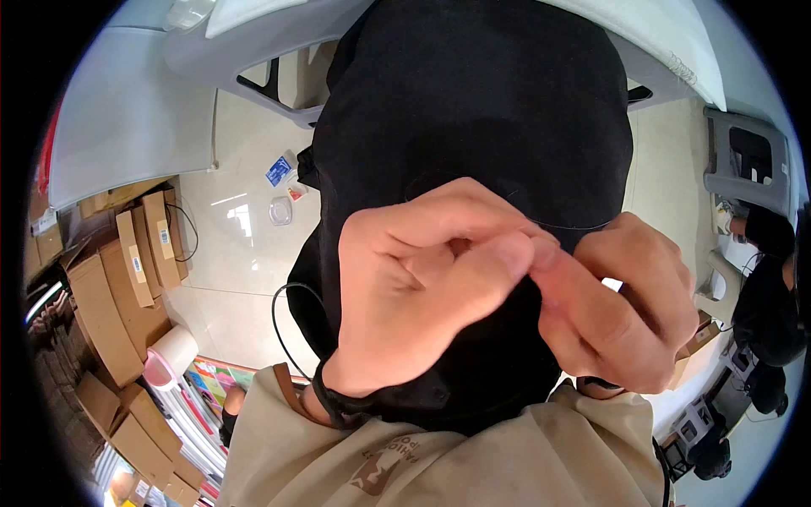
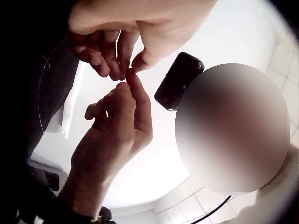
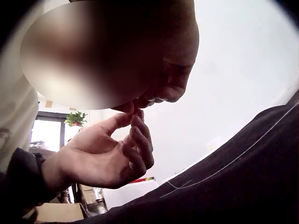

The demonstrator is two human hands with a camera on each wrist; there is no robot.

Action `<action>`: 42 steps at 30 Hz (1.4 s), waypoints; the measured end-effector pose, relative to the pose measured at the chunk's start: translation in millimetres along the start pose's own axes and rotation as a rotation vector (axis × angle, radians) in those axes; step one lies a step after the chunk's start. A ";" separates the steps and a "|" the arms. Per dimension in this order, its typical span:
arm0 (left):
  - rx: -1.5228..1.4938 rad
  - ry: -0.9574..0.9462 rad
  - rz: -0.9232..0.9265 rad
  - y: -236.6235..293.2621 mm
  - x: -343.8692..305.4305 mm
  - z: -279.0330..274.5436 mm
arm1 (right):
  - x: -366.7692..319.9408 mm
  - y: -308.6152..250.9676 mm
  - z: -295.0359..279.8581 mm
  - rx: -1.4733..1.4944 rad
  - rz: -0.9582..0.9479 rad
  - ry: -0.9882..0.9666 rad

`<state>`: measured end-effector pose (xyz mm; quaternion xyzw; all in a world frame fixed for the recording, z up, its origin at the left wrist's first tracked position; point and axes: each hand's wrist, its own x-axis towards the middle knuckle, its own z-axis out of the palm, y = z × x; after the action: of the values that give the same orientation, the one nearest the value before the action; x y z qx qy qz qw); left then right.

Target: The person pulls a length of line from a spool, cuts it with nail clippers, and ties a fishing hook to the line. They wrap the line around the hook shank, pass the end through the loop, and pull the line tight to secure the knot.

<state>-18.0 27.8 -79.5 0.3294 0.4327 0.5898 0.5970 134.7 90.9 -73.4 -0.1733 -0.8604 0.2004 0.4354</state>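
A thin pale thread (image 1: 574, 227) crosses the black cloth (image 1: 473, 93) and runs to both hands; the cloth lies over the lap. Thumb and forefinger of the left hand (image 1: 422, 287) pinch together, touching the fingertips of the right hand (image 1: 621, 308), which is bent round with its thumb mostly hidden. The pinched part of the thread is hidden between the fingertips. In the left wrist view, the left hand (image 2: 145, 28) is above and the right hand (image 2: 112, 126) below, tips meeting. Loose thread (image 3: 233, 161) trails over the cloth in the right wrist view.
Cardboard boxes (image 1: 106, 313) and a pale roll (image 1: 171, 351) stand at the left. A blue packet (image 1: 278, 171) and a clear plastic container (image 1: 280, 211) lie on the floor. Grey stools (image 1: 718, 169) and other people are at the right.
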 end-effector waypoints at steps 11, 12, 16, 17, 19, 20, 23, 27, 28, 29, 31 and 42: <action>-0.102 -0.055 0.077 -3.0 -0.1 2.5 | 11.6 0.3 -14.1 0.472 0.369 -0.041; -0.105 -0.065 0.086 -2.1 -0.2 5.0 | 14.0 2.2 -15.9 0.493 0.386 -0.079; 0.000 -0.083 0.073 0.2 -1.6 4.7 | 20.8 7.2 -20.1 0.527 0.439 -0.206; 0.042 -0.088 0.046 3.3 -2.1 3.5 | 21.1 7.9 -20.2 0.529 0.447 -0.225; 0.153 -0.095 0.013 10.2 -0.8 1.9 | 20.8 10.2 -20.1 0.524 0.444 -0.236; 0.220 -0.096 0.006 13.8 1.1 1.3 | 20.9 11.5 -19.7 0.510 0.437 -0.244; 0.260 -0.070 -0.002 15.0 3.3 0.6 | 21.8 14.2 -18.6 0.416 0.394 -0.275; 0.337 -0.100 0.013 15.2 5.5 -3.8 | 19.9 13.8 -16.0 0.297 0.343 -0.274; 0.363 -0.107 -0.001 15.8 6.4 -4.5 | 19.0 13.9 -15.0 0.260 0.319 -0.275; 0.390 -0.113 -0.016 16.5 7.2 -5.2 | 18.1 14.0 -14.0 0.224 0.296 -0.274; 0.466 -0.127 -0.053 18.7 9.0 -5.3 | 15.8 14.3 -12.4 0.173 0.241 -0.274; 0.426 -0.183 -0.157 21.0 11.4 -7.6 | 10.4 22.6 -9.6 0.369 0.291 -0.276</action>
<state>-34.5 40.0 -65.0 0.4655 0.5156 0.4048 0.5947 139.5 117.1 -72.4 -0.1838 -0.8266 0.4360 0.3047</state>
